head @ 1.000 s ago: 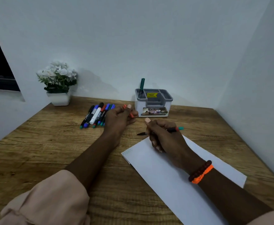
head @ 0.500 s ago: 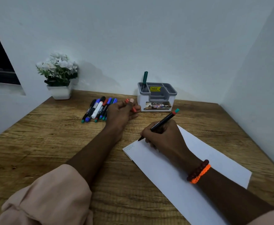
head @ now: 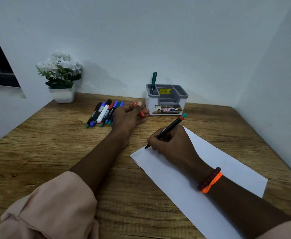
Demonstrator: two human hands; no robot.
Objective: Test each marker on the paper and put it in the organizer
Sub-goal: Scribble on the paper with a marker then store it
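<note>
Gripping black marker tip-down on paper, right hand, left hand closed around half-hidden red cap

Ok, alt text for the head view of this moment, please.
A person's right hand presses the tip of a black marker onto a white paper sheet on a wooden desk, while the left hand holds an orange cap. Behind lie a row of capped markers and a grey-and-white organizer holding one green marker.

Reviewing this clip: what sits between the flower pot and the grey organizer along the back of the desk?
In the head view, a row of markers lies between the flower pot and the organizer, with the left hand holding a red cap beside them.
</note>
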